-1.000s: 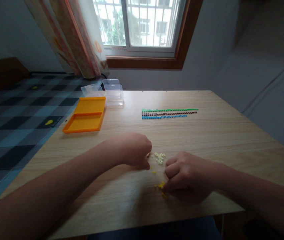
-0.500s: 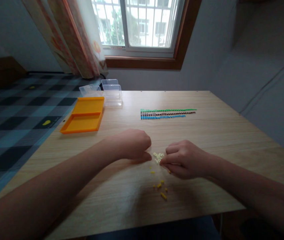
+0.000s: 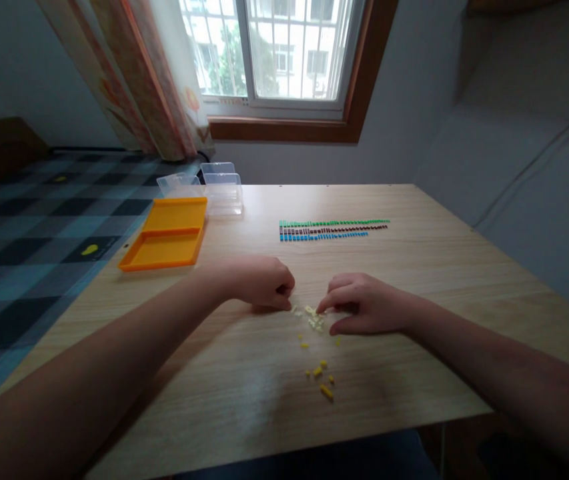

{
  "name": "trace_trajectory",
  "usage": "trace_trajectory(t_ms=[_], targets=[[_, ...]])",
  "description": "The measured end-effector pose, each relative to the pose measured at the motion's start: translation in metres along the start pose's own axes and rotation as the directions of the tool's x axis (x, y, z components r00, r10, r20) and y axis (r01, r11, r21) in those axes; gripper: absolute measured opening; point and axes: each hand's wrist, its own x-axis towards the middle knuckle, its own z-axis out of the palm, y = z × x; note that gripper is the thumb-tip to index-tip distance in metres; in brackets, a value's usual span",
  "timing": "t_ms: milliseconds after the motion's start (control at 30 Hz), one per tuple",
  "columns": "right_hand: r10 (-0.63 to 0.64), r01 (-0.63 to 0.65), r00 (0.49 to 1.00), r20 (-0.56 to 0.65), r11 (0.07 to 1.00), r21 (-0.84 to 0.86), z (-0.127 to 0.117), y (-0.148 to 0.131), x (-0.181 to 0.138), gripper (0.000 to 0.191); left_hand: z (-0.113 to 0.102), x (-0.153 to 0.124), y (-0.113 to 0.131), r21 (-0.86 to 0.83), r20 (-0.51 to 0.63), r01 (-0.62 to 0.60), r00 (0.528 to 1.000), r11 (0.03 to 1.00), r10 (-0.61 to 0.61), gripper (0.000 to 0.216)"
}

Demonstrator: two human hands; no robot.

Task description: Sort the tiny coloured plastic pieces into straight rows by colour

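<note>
My left hand (image 3: 264,281) rests low over the table, fingers curled in and thumb close to the index finger. Anything between those tips is too small to make out. Beside its thumb lie a few pale bits, next to a loose pile of small cream-coloured pieces (image 3: 315,321). From the right, my right hand (image 3: 361,303) reaches to this pile, its index fingertip touching the edge. Its thumb is spread apart below, and nothing shows in its grip. Nearer to me, several small yellow pieces (image 3: 327,392) lie scattered, some longer than others.
Rows of tiny green (image 3: 334,223), brown (image 3: 334,229) and blue pieces (image 3: 324,236) run across the wooden table (image 3: 439,267). An open orange case (image 3: 164,247) lies at the left edge, with clear plastic boxes (image 3: 224,193) behind it. A checked bed (image 3: 39,253) adjoins on the left.
My right hand's thumb and index finger have parted, and the hand has moved slightly up. My left hand has shifted a little left, its thumb and index finger drawn closer. Pale bits now show by it.
</note>
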Motion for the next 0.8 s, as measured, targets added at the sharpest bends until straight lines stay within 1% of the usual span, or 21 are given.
trace_trajectory(t_ms=[67,133,300,367,467,533,633,700,800], targets=[[-0.013,0.013,1.000,0.022,1.000,0.029,0.002,-0.001,0.003,0.028,0.002,0.003,0.001,-0.023,-0.013,-0.017,1.000,1.000,0.017,0.016],[-0.007,0.007,1.000,0.009,1.000,0.028,0.006,-0.003,0.007,0.027,0.004,0.006,0.004,-0.029,-0.032,-0.027,0.999,0.999,0.026,0.018],[0.072,-0.074,0.995,-0.074,0.997,-0.023,0.016,-0.004,0.013,0.020,0.005,0.008,0.005,-0.039,-0.076,-0.044,0.996,0.998,0.041,0.019],[0.102,-0.104,0.990,-0.093,0.994,-0.019,0.016,-0.003,0.013,0.019,0.004,0.006,0.003,-0.061,-0.067,-0.064,0.996,0.996,0.060,0.020],[0.139,-0.136,0.986,-0.090,0.990,0.031,0.012,-0.001,0.009,0.021,0.003,0.004,-0.003,-0.112,-0.018,-0.083,0.997,0.990,0.081,0.020],[0.155,-0.150,0.985,-0.077,0.987,0.065,0.009,0.000,0.007,0.023,0.004,0.003,-0.004,-0.119,-0.003,-0.093,0.996,0.989,0.093,0.026],[0.183,-0.175,0.981,-0.070,0.980,0.099,0.009,0.001,0.007,0.022,0.008,0.004,0.002,-0.051,-0.043,-0.101,0.994,0.994,0.098,0.038],[0.206,-0.196,0.975,-0.084,0.975,0.109,0.011,0.002,0.009,0.019,0.011,0.004,0.008,0.012,-0.067,-0.077,0.995,0.997,0.078,0.043],[0.227,-0.213,0.968,-0.109,0.969,0.122,0.016,0.005,0.012,0.020,0.012,0.004,0.016,0.085,-0.089,-0.049,0.994,0.995,0.057,0.044]])
